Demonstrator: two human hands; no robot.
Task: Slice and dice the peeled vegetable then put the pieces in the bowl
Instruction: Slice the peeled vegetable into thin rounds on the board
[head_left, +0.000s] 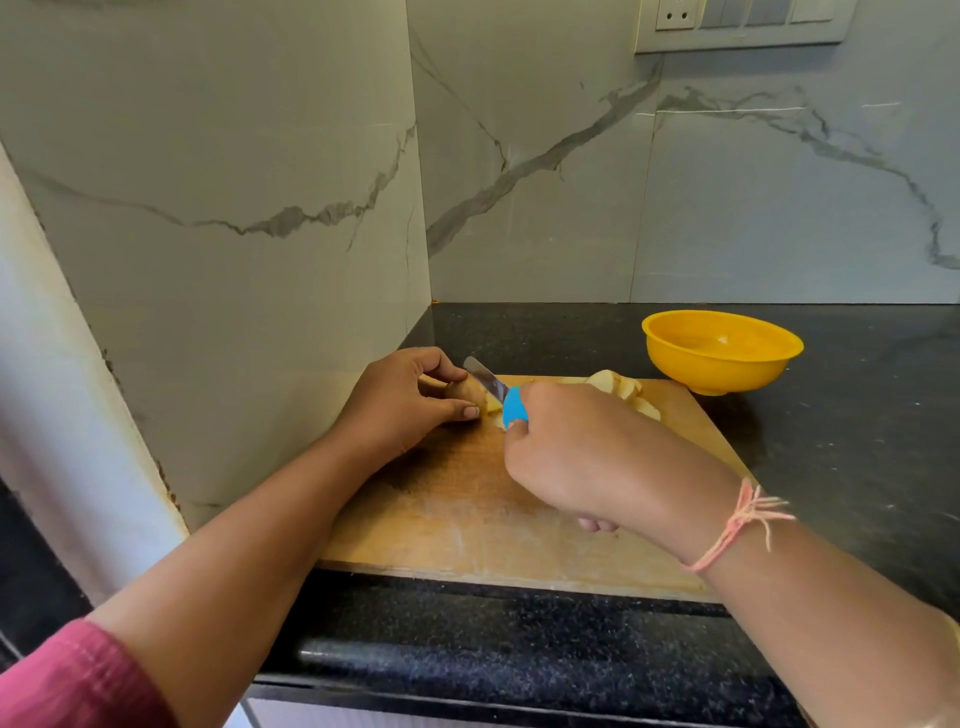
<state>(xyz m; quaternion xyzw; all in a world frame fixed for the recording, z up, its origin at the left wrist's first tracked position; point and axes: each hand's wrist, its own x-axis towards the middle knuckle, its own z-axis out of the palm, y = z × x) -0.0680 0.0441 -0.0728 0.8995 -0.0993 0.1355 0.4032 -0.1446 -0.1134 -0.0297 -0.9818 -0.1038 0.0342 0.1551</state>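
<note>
Slicing underway: left hand (410, 402) clamped over vegetable (470, 393) at board (467, 499) far-left corner; right hand (566, 457) closed on knife (501, 397), blue handle, steel blade at cut face. Vegetable likely firm, dense, wet-slick where peeled; best pinned from above, fingertips curled back from blade. Cut slices (621, 388) pale, piled at board far edge. Board wooden, scuffed. Bowl (722, 351) yellow plastic, round, apparently without pieces, just beyond board on black speckled counter (857, 426).

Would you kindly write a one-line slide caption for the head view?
Left hand steadies peeled vegetable on cutting board; right hand slices with blue-handled knife; yellow bowl empty.
</note>
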